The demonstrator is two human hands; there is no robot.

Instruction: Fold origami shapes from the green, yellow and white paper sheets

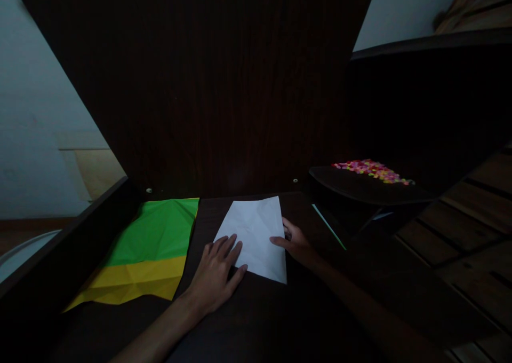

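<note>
A creased sheet of white paper lies on the dark wooden surface in front of me. My left hand rests on its lower left edge with the fingers spread, palm down. At the right edge, my right hand pinches the paper, thumb on top and the other fingers partly hidden beneath or behind it. Left of the paper lies a creased green and yellow sheet, its yellow band nearest me. To the right is a thin pale green stick.
A dark corner shelf at the right bears a heap of small pink, red and yellow pieces. A tall dark wooden panel rises behind the surface. Along the left runs a raised dark edge.
</note>
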